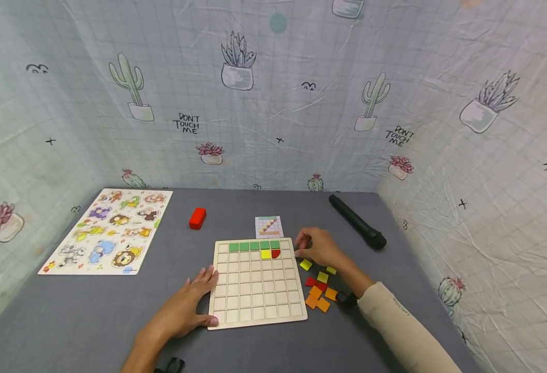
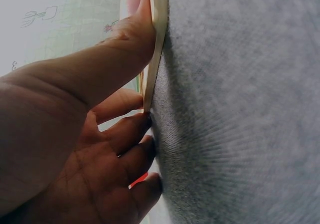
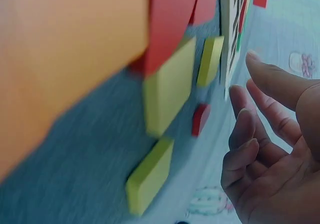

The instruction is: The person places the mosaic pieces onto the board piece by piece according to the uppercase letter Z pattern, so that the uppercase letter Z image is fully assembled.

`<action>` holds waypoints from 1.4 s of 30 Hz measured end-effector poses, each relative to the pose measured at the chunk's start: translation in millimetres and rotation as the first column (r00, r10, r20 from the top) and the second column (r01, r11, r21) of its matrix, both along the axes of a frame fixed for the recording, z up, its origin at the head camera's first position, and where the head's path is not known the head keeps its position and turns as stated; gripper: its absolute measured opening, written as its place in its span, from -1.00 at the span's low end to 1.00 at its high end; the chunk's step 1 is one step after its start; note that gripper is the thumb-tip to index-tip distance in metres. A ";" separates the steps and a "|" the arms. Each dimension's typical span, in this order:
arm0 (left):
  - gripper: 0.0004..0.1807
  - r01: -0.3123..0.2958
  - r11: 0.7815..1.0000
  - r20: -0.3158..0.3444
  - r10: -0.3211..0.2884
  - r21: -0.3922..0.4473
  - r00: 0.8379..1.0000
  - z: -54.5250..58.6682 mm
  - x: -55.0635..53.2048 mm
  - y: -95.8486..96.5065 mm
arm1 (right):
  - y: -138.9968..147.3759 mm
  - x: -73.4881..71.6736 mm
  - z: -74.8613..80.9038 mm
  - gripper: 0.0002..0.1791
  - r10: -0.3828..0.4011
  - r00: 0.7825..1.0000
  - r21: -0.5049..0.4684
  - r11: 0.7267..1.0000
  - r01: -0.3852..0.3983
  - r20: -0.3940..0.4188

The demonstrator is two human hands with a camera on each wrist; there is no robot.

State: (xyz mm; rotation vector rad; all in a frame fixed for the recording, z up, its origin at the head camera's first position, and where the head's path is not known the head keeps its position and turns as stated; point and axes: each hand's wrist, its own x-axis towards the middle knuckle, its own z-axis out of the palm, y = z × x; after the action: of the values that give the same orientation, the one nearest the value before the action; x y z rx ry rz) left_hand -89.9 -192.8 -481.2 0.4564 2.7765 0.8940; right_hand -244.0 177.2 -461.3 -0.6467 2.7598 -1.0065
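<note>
A wooden grid board [image 1: 258,282] lies in the middle of the table. Along its top row sit several green tiles [image 1: 254,246]; below them are one yellow tile [image 1: 266,254] and one red rounded piece [image 1: 275,254]. My left hand [image 1: 186,305] rests at the board's left side, thumb on the lower corner and fingers spread along the edge. Just off the upper right corner hovers my right hand [image 1: 320,247], fingers loosely bent. In the right wrist view, nothing shows between thumb and fingers; a small red piece [image 3: 201,119] lies on the table near them.
Loose yellow tiles [image 1: 322,277], red pieces [image 1: 321,286] and orange tiles [image 1: 316,292] lie right of the board. A pattern card [image 1: 269,227] is behind it. Farther out are a black microphone [image 1: 357,223], a red block [image 1: 197,218] and an animal picture board [image 1: 82,235].
</note>
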 end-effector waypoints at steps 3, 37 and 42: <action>0.18 -0.003 1.000 0.002 0.003 -0.001 1.000 -0.6 0.3 0.2 | 11.5 -0.3 -0.8 -0.80 -0.023 1.000 0.017 1.000 0.023 -0.009; 0.18 -0.005 1.000 0.003 0.005 -0.010 1.000 0.4 0.5 0.8 | -13.2 2.9 3.3 -0.98 0.013 0.998 0.061 0.998 -0.009 -0.064; 0.18 -0.006 1.000 -0.004 0.006 -0.010 1.000 -0.3 0.8 0.8 | -32.4 2.9 5.9 -0.94 0.065 0.998 0.049 0.997 -0.064 -0.023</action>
State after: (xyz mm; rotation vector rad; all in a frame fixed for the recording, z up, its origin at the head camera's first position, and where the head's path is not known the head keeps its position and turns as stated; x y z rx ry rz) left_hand -89.1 -192.0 -481.5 0.4485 2.7867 0.8805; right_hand -241.0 144.8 -455.4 -0.7410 2.7554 -0.9218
